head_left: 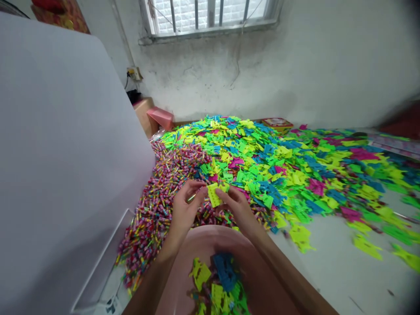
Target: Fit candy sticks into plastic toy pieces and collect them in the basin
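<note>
Over the far rim of a pink tub (213, 229), both hands meet at a flat, bright yellow plastic piece (215, 195) with small holes in it. My left hand (187, 205) is closed, its thumb and forefinger pinching at the left edge of the piece. From the other side, my right hand (239, 206) grips it between thumb and fingers. A thin shiny stick shows in the loop of my left fingers; whether it is held or lies behind, I cannot tell. Inside the tub lie a blue piece (225, 271), yellow pieces (200, 274) and green ones (240, 297).
A large heap of green, yellow, blue and pink plastic pieces (249, 153) spreads rightward along the wall. Small wrapped, multicoloured tubes (157, 205) are piled left of the tub. A tall white panel (65, 144) stands at the left. A barred window (210, 15) is above.
</note>
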Available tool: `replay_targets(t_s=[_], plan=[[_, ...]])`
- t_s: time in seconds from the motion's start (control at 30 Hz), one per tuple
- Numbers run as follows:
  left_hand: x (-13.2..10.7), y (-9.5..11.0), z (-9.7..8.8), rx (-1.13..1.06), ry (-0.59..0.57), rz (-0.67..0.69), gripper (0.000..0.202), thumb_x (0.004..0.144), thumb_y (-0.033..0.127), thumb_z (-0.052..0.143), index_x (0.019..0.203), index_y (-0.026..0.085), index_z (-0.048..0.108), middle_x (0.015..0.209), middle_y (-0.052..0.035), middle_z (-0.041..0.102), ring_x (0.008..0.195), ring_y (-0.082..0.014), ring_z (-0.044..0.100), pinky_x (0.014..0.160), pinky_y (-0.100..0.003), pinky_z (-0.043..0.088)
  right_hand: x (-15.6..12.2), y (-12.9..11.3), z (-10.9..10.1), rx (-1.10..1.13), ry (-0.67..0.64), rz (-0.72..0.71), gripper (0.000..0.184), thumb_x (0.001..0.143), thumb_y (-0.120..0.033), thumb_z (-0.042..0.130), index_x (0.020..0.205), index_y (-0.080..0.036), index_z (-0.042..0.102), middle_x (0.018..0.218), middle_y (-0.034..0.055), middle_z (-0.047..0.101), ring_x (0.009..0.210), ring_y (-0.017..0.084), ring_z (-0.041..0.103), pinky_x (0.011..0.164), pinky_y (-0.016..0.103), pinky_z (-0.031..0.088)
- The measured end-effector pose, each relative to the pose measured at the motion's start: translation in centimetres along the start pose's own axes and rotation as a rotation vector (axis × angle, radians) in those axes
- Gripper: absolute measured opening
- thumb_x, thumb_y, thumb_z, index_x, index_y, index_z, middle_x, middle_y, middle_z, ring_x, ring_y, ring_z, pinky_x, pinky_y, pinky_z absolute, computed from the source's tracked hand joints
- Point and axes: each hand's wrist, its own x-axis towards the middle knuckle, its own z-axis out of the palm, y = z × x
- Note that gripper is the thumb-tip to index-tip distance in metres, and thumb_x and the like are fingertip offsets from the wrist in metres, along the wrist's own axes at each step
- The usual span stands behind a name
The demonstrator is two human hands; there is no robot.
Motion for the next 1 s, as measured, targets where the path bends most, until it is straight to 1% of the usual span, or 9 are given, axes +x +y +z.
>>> replay_targets(t_s=[0.07, 0.17, 0.27, 0.33, 0.5, 0.67, 0.8, 0.87, 1.0], plan=[[0.0, 0.5, -0.1, 0.006, -0.005, -0.011, 0.025, 0.084, 0.042, 0.072, 0.092, 0.018, 0.071, 0.092, -0.0033, 0.072, 0.080, -0.0153, 0.066, 0.067, -0.022, 0.051, -0.3, -0.3, 0.1, -0.019, 0.005, -0.004, 0.038, 0.069, -0.054, 0.082, 0.077, -0.020, 0.067, 0.078, 0.0012, 0.066, 0.067, 0.018, 0.063, 0.052, 0.026, 0.054], [-0.1, 0.7, -0.2, 0.016, -0.013, -0.029, 0.022, 0.085, 0.040, 0.073, 0.089, 0.018, 0.075, 0.080, -0.0007, 0.069, 0.069, -0.0124, 0.061, 0.060, -0.020, 0.048, -0.8, -0.8, 0.1, -0.036, 0.009, -0.019, 0.036, 0.069, -0.051, 0.083, 0.072, -0.020, 0.066, 0.073, 0.0003, 0.065, 0.064, 0.016, 0.061, 0.056, 0.026, 0.053], [-0.2, 0.8, -0.2, -0.014, -0.017, -0.027, 0.023, 0.091, 0.040, 0.067, 0.097, 0.019, 0.074, 0.068, 0.0027, 0.062, 0.056, -0.0096, 0.054, 0.055, -0.020, 0.045, -1.2, -1.0, 0.2, -0.087, 0.082, -0.067, 0.040, 0.069, -0.047, 0.084, 0.059, -0.020, 0.056, 0.060, -0.0038, 0.055, 0.055, 0.012, 0.052, 0.055, 0.023, 0.049], [-0.3, 0.8, -0.1, -0.070, -0.022, -0.014, 0.022, 0.093, 0.040, 0.064, 0.101, 0.020, 0.070, 0.066, 0.0036, 0.060, 0.054, -0.0096, 0.054, 0.055, -0.021, 0.045, -1.4, -1.1, 0.2, -0.111, 0.131, -0.092, 0.042, 0.069, -0.047, 0.084, 0.056, -0.021, 0.054, 0.056, -0.0052, 0.049, 0.052, 0.011, 0.048, 0.052, 0.022, 0.046], [-0.5, 0.9, -0.1, -0.120, -0.039, -0.009, 0.019, 0.093, 0.038, 0.065, 0.092, 0.019, 0.065, 0.063, 0.0042, 0.060, 0.053, -0.0099, 0.056, 0.052, -0.020, 0.046, -1.7, -1.6, 0.5, -0.073, 0.062, -0.079, 0.033, 0.072, -0.050, 0.081, 0.070, -0.021, 0.066, 0.068, -0.0014, 0.061, 0.059, 0.014, 0.055, 0.054, 0.024, 0.050], [-0.4, 1.1, -0.2, -0.106, -0.008, -0.013, 0.025, 0.092, 0.042, 0.067, 0.087, 0.018, 0.065, 0.062, 0.0041, 0.061, 0.049, -0.0089, 0.055, 0.049, -0.020, 0.045, -1.9, -2.1, 0.7, -0.152, 0.087, -0.110, 0.044, 0.071, -0.052, 0.081, 0.055, -0.022, 0.053, 0.060, -0.0013, 0.056, 0.061, 0.017, 0.058, 0.054, 0.026, 0.051], [-0.4, 1.5, -0.1, -0.032, -0.012, -0.027, 0.026, 0.089, 0.043, 0.070, 0.087, 0.018, 0.065, 0.064, 0.0035, 0.062, 0.050, -0.0094, 0.056, 0.048, -0.020, 0.046, -2.0, -2.0, 0.8, -0.154, 0.093, -0.124, 0.034, 0.075, -0.052, 0.078, 0.070, -0.021, 0.064, 0.073, 0.0010, 0.065, 0.075, 0.020, 0.063, 0.066, 0.027, 0.054], [-0.4, 1.7, -0.1, -0.010, 0.000, -0.022, 0.025, 0.088, 0.043, 0.070, 0.089, 0.018, 0.065, 0.066, 0.0035, 0.062, 0.051, -0.0092, 0.056, 0.048, -0.019, 0.047, -2.0, -2.0, 0.9, -0.154, 0.096, -0.114, 0.035, 0.076, -0.053, 0.076, 0.075, -0.021, 0.065, 0.074, 0.0011, 0.065, 0.075, 0.020, 0.063, 0.063, 0.027, 0.054], [-0.5, 1.9, 0.0, 0.031, 0.021, -0.009, 0.023, 0.089, 0.040, 0.069, 0.090, 0.018, 0.065, 0.068, 0.0037, 0.062, 0.052, -0.0082, 0.056, 0.050, -0.018, 0.047, -2.2, -2.1, 1.1, -0.183, 0.114, -0.124, 0.037, 0.079, -0.055, 0.072, 0.072, -0.020, 0.062, 0.070, 0.0000, 0.061, 0.066, 0.017, 0.058, 0.052, 0.024, 0.049]])
